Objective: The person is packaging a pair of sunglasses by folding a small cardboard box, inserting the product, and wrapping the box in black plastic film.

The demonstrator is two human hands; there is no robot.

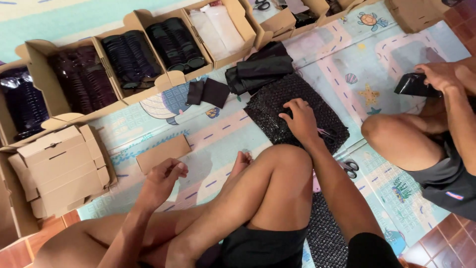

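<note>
Left hand (161, 181), loosely curled and empty, hovers beside a flat cardboard box (163, 153) on the mat (347, 64). Right hand (300, 119) rests spread on black bubble wrap (277, 101) farther out: probably light, limp, slippery; best pinched at an edge.

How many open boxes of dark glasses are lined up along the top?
4, in a row along the mat's far edge: one at far left, the next, a third, and the rightmost. More may sit beyond the frame.
</note>
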